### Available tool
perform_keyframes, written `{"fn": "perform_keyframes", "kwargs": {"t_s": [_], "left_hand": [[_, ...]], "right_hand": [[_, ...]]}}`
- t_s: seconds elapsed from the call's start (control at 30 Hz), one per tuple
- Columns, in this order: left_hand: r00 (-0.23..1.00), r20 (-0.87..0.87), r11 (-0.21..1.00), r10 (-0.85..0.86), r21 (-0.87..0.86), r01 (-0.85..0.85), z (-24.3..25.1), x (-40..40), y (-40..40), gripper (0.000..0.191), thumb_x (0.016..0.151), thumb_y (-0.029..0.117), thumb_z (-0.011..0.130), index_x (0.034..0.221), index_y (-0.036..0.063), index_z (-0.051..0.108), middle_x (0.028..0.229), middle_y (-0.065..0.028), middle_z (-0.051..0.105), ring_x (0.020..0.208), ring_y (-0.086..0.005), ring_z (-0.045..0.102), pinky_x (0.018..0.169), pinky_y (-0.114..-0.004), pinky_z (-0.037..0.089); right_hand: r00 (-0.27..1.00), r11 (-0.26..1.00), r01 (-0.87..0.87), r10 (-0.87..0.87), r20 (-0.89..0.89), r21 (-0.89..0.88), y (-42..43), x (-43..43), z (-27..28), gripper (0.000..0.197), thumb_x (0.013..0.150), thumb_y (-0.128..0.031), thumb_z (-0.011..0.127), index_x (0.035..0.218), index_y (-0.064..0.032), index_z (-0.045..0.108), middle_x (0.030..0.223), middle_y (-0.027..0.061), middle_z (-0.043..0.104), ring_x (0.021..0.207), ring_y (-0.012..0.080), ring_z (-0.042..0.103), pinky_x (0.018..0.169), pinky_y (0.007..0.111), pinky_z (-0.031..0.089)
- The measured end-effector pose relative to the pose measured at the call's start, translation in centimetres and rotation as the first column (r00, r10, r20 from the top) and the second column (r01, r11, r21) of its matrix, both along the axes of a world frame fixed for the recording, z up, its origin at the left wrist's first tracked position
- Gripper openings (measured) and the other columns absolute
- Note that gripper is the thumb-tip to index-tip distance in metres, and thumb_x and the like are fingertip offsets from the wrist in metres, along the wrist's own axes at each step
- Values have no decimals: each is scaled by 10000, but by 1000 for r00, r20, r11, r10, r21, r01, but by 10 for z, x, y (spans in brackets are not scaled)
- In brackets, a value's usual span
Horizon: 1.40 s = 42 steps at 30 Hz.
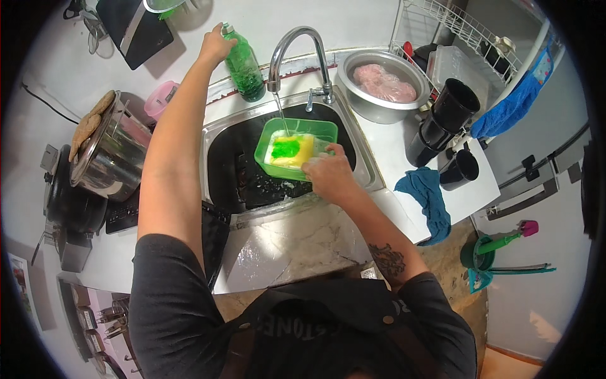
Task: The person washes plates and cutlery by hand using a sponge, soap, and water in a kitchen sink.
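Observation:
My left hand (218, 46) is at the top of a green plastic bottle (245, 66), its fingers around the neck by the cap. The bottle stands behind the black sink (222, 166). My right hand (331, 173) grips the near right rim of a green plastic container (323, 127) held over the basin. Inside the container lies a yellow sponge (307, 148) with bright green liquid on it and suds around it. Water runs from the chrome faucet (303, 29) into the container. My right fingertips are partly hidden.
Right of the sink are a metal pot (378, 112) with a pink bagged item, stacked black cups (438, 125), another black cup (459, 170) and a teal cloth (428, 203). Left stand a lidded steel pot (111, 166), a pink container (160, 99) and a black cooker (75, 199).

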State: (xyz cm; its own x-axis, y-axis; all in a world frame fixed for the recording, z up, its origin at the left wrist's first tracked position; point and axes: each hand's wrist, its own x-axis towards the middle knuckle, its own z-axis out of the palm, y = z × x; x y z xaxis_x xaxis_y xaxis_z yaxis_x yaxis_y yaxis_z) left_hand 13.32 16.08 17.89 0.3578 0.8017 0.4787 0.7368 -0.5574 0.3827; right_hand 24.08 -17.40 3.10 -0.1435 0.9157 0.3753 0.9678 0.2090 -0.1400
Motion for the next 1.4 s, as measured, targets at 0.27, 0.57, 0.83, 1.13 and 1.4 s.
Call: {"fn": "perform_keyframes", "kwargs": {"t_s": [0.27,0.57,0.83,1.13,1.4], "left_hand": [[916,400,904,31,-403,146,-141,-27,-23,338,719,199,635,970,-15,565,791,-170,607,740,-307,592,716,-378,468],[748,-363,658,-556,-742,130,-295,27,-203,893,769,686,380,1414,184,21,1473,-75,-71,1341,-345,-65,1016,-605,34],[681,-672,677,-291,-647,-350,-278,-35,-175,912,748,702,400,1411,239,-23,1468,-32,-128,1333,-322,-142,992,-643,21],[472,-822,590,-320,-563,-579,-266,-45,-159,1013,697,680,524,1412,163,27,1455,-130,-48,1325,-364,9,966,-623,225],[695,-716,565,-59,-598,-568,-252,-46,-164,1085,592,536,738,1363,7,188,1371,-127,303,1240,-283,339,960,-384,388]], "right_hand": [[981,982,175,-167,-102,77,-117,20,35,72,682,-116,630,662,-101,562,594,85,556,635,254,560,792,396,339],[829,829,559,-559,8,7,-171,29,10,84,665,-87,634,664,-67,552,622,133,578,636,287,568,728,369,357],[817,817,576,-574,55,-31,-174,38,-3,120,666,-106,646,732,-61,556,626,132,585,651,287,579,702,384,356],[843,819,537,-525,-113,202,-155,24,9,219,730,-191,653,886,-56,581,835,119,556,807,289,539,768,403,380],[639,992,111,-117,-761,-60,-31,-13,-55,148,735,-115,625,843,-16,604,805,127,545,752,245,567,678,355,453]]}}
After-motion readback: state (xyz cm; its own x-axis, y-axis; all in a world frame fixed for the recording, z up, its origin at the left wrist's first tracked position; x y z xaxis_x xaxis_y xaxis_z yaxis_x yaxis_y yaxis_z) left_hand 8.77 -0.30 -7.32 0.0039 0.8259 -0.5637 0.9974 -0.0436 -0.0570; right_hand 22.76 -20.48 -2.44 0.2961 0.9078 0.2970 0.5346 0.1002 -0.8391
